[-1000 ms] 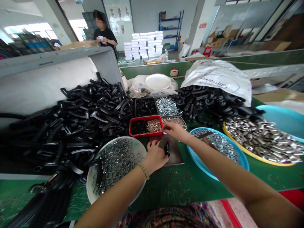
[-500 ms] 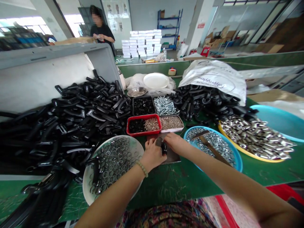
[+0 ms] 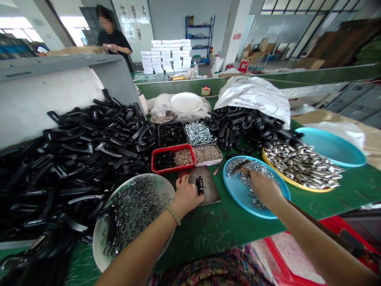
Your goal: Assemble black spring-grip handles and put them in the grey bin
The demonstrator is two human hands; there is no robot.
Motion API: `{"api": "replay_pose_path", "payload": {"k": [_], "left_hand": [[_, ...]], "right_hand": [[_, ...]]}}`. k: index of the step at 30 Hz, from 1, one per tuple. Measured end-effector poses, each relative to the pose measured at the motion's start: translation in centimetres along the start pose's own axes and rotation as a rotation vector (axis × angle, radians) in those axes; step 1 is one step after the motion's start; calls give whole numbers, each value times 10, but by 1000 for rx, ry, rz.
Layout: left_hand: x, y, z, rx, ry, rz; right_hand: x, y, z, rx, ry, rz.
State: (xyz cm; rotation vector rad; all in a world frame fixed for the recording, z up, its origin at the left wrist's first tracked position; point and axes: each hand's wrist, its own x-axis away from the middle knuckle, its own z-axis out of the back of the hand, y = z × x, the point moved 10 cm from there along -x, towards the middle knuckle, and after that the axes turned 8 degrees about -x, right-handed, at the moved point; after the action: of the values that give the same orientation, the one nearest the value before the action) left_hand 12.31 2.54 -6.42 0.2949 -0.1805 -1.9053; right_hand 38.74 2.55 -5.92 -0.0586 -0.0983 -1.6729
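Observation:
My left hand (image 3: 187,194) is closed around a small black plastic part (image 3: 200,185) with a pale mark. It keeps that part against a flat metal plate (image 3: 212,190) on the green table. My right hand (image 3: 264,187) is wrapped round the wooden handle of a hammer (image 3: 240,167) over a blue tray (image 3: 229,190) of small silver nuts. The hammer's head points left, above the nuts, and most of its handle is under my hand and forearm. Close to the left wrist is a white basin (image 3: 98,242) of thin metal rings.
Black brake-lever-like parts (image 3: 119,147) pile up at left. Behind the plate stand a red tray (image 3: 173,170), a tray of rivets (image 3: 208,154) and one of screws (image 3: 199,133). Metal sleeves (image 3: 306,167) fill a yellow tray at right. A person (image 3: 114,39) stands across the table.
My right hand has left the black part and moved right onto the hammer handle. The left hand still holds the black part on the plate. The view has turned slightly right.

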Motion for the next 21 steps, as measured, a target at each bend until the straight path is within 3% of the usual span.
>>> {"api": "replay_pose_path", "payload": {"k": [2, 7, 10, 15, 18, 21], "left_hand": [[0, -1, -2, 16, 1, 2], [1, -8, -7, 22, 13, 43], [1, -9, -9, 16, 3, 49], [1, -6, -7, -18, 20, 39], [-1, 0, -11, -27, -24, -17], [-8, -1, -8, 113, -63, 3]], "right_hand": [[11, -26, 9, -140, 13, 40], [41, -124, 46, -646, -76, 395], [42, -141, 59, -703, -42, 390], [30, -121, 30, -490, -121, 310], [22, -75, 25, -409, 47, 199], [15, -22, 14, -223, 115, 16]]}}
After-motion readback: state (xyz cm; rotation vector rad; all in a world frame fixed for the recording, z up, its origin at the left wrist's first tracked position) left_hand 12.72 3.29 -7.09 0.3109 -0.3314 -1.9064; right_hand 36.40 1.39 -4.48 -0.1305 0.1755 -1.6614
